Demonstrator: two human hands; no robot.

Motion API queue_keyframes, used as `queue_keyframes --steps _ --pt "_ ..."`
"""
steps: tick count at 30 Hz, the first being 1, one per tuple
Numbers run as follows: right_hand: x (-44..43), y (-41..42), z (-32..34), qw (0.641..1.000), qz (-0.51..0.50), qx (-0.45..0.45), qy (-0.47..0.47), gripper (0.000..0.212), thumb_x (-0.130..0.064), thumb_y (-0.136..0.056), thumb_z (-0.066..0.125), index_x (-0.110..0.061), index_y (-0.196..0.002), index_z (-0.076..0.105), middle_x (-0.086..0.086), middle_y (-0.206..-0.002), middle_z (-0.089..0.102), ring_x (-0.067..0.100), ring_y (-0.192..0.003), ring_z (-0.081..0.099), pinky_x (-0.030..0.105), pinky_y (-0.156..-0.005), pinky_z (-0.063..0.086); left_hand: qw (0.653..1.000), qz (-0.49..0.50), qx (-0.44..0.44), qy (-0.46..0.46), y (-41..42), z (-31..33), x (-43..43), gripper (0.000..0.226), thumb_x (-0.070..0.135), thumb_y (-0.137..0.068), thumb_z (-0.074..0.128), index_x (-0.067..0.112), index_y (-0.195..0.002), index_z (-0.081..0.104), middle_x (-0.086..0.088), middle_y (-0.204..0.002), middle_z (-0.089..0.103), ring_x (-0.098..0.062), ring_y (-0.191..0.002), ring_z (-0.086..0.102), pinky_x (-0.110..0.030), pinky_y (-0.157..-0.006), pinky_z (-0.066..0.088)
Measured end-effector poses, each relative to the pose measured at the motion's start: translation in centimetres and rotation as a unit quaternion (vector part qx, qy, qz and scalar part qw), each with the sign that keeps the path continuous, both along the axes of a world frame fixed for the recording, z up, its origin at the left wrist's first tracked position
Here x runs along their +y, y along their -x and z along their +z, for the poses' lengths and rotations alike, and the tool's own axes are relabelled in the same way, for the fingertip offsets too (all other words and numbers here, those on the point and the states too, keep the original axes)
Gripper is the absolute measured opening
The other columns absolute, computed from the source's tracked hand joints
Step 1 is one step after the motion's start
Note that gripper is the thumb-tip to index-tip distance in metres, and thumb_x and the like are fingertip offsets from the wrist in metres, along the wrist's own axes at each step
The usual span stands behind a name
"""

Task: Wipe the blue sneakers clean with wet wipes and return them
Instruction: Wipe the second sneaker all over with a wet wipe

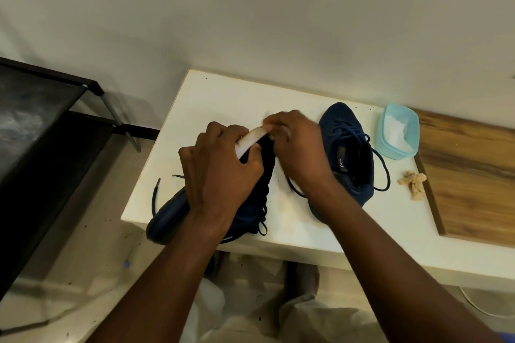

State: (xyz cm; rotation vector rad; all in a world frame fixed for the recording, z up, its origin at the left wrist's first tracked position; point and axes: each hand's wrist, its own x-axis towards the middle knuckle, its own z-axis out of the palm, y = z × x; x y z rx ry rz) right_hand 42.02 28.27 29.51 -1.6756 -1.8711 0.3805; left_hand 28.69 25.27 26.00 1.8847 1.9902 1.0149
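One blue sneaker (252,203) is tilted on its side over the near left corner of the white table (211,97). My left hand (220,167) grips it around the toe, fingers curled over the white sole edge. My right hand (295,142) presses a wet wipe (282,131), mostly hidden under its fingers, against that sole edge near the toe. The second blue sneaker (348,147) lies flat on the table just right of my right hand, laces loose. A light blue tub of wet wipes (397,132) stands open behind it to the right.
A crumpled, dirty used wipe (413,179) lies on the table beside a wooden board (473,175) at the right. A black shoe rack (47,120) stands to the left of the table. A wall runs behind.
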Motion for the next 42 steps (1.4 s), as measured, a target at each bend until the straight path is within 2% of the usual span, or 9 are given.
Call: queue_keyframes --steps 3,8,12,15,22,27,32,37,42 --pt "-1.4 1.2 0.1 0.997 0.071 -0.007 -0.039 0.018 0.001 -0.090 0.058 -0.003 -0.095 0.075 0.015 -0.090 0.071 0.029 -0.086 0.064 0.039 -0.077 0.051 1.000 0.003 -0.008 0.003 0.1 0.0 0.1 0.030 0.049 -0.091 0.063 0.029 -0.114 0.068 0.004 -0.106 0.064 -0.018 -0.089 0.061 -0.034 -0.082 0.035" --pt "1.3 -1.0 -0.8 0.999 -0.041 0.010 0.012 0.022 0.001 -0.093 0.053 -0.002 -0.102 0.074 0.017 -0.101 0.068 0.031 -0.096 0.062 0.038 -0.083 0.049 1.000 -0.003 -0.003 0.008 -0.1 0.1 0.0 0.032 0.047 -0.090 0.064 0.030 -0.116 0.067 0.004 -0.106 0.062 -0.017 -0.089 0.060 -0.035 -0.083 0.037" --pt "-1.1 1.5 0.3 0.997 0.076 -0.001 -0.023 0.020 0.001 -0.091 0.055 0.001 -0.095 0.074 0.018 -0.091 0.070 0.031 -0.089 0.062 0.041 -0.079 0.049 1.000 0.003 -0.013 0.011 0.1 0.0 0.1 0.033 0.049 -0.090 0.064 0.028 -0.116 0.067 0.002 -0.105 0.062 -0.019 -0.088 0.060 -0.038 -0.086 0.040" --pt "1.5 -0.8 -0.8 1.000 0.005 0.015 0.006 0.021 0.000 -0.093 0.055 -0.001 -0.104 0.073 0.016 -0.102 0.070 0.028 -0.096 0.062 0.040 -0.086 0.049 1.000 -0.002 -0.014 0.009 -0.1 0.1 0.0 0.032 0.046 -0.089 0.067 0.028 -0.116 0.068 0.002 -0.105 0.062 -0.019 -0.088 0.060 -0.038 -0.084 0.040" --pt "0.7 -0.5 -1.2 0.999 0.019 0.041 0.015 0.021 -0.008 -0.096 0.056 -0.010 -0.104 0.075 0.006 -0.102 0.069 0.016 -0.093 0.062 0.025 -0.085 0.048 1.000 0.002 -0.019 0.006 0.0 0.0 0.1 0.031 0.046 -0.088 0.068 0.028 -0.114 0.068 0.002 -0.103 0.063 -0.019 -0.086 0.060 -0.040 -0.083 0.042" --pt "2.7 -3.2 -2.3 0.991 -0.076 0.084 0.067 0.021 -0.004 -0.094 0.055 -0.011 -0.098 0.075 0.003 -0.098 0.071 0.016 -0.093 0.065 0.018 -0.078 0.051 1.000 -0.002 -0.020 0.012 -0.1 0.0 -0.1 0.034 0.048 -0.088 0.068 0.029 -0.116 0.068 0.003 -0.106 0.062 -0.018 -0.088 0.060 -0.038 -0.085 0.040" --pt "1.7 -1.5 -1.6 0.996 0.005 0.083 0.031 0.019 -0.008 -0.095 0.059 -0.013 -0.101 0.076 0.000 -0.097 0.069 0.008 -0.090 0.060 0.009 -0.079 0.044 1.000 0.003 -0.023 0.015 0.1 0.0 0.2 0.032 0.048 -0.089 0.067 0.028 -0.115 0.068 0.003 -0.105 0.062 -0.020 -0.088 0.060 -0.041 -0.086 0.042" --pt "3.2 -3.1 -2.8 0.990 -0.083 0.089 0.077 0.023 0.001 -0.092 0.053 -0.007 -0.097 0.074 0.005 -0.099 0.072 0.019 -0.094 0.066 0.018 -0.075 0.048 1.000 -0.002 -0.016 0.014 -0.1 -0.1 -0.1 0.035 0.050 -0.088 0.068 0.028 -0.115 0.068 0.003 -0.105 0.062 -0.018 -0.087 0.059 -0.035 -0.084 0.037" --pt "2.1 -0.8 -1.5 0.995 0.010 0.089 0.038 0.020 -0.004 -0.094 0.057 -0.009 -0.099 0.076 0.001 -0.098 0.071 0.011 -0.090 0.061 0.017 -0.079 0.044 1.000 0.007 -0.024 0.015 0.1 -0.1 0.2 0.031 0.047 -0.089 0.068 0.029 -0.114 0.068 0.003 -0.103 0.061 -0.019 -0.086 0.060 -0.034 -0.083 0.033"
